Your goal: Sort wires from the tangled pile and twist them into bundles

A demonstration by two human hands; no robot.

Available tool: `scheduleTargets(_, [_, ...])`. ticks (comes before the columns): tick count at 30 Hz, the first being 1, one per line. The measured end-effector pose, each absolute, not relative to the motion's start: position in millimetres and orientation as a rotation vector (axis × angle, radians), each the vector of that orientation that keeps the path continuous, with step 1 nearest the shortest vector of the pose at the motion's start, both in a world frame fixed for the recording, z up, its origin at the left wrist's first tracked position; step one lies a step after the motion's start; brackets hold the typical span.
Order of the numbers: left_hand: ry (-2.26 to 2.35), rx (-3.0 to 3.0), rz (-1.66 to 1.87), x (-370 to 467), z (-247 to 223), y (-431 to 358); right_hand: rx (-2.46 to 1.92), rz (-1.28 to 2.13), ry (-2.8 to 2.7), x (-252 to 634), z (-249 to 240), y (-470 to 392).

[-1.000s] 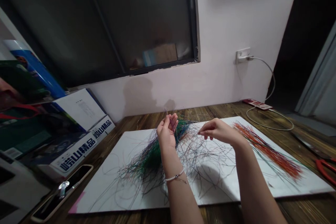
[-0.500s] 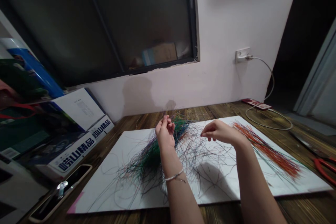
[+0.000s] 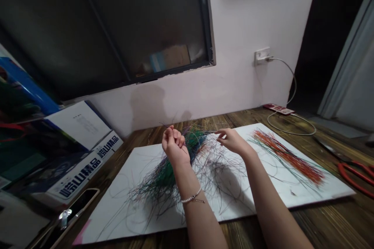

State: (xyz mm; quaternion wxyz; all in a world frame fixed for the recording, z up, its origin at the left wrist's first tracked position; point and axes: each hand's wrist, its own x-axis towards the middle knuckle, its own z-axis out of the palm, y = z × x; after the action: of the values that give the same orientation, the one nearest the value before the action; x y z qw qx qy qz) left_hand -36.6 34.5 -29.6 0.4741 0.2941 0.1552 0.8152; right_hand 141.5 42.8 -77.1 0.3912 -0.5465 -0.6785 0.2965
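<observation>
A tangled heap of thin wires (image 3: 163, 179), mostly green with blue and purple strands, lies on a white board (image 3: 117, 206). My left hand (image 3: 174, 144) is raised over this heap, its fingers curled in a pinch; a few fine strands stick out by the fingertips. To the right, my right hand (image 3: 230, 140) hovers above looser dark strands (image 3: 214, 163), thumb and forefinger close together. Whether a thin strand lies between them is too fine to make out. A straighter bundle of orange and green wires (image 3: 292, 159) rests on the board's right side.
Red-handled scissors (image 3: 355, 175) lie at the right on the wooden table (image 3: 242, 237). A white cable (image 3: 292, 128) runs from the wall socket (image 3: 263, 56) beside a red phone-like object (image 3: 278, 109). Boxes (image 3: 84, 163) stand at the left, near a phone (image 3: 73, 214).
The view has shifted slightly. My left hand has turned, its fingers curled more towards the camera. My right hand has moved a little left and up, nearer the heap's top.
</observation>
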Motion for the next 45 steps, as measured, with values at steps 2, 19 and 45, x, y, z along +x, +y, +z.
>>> scheduleTargets(2, [0.331,0.727,2.021,-37,-28,34,-1.287,0.831,-1.777,132,-73,42])
scheduleTargets(19, [0.074,0.806,2.008,-38,-24,29,-1.027,0.996,-1.886,77,-85,52])
scheduleTargets(45, [-0.556,0.718,2.023,-58,13,-44,-1.382,0.718,-1.855,83,-99,59])
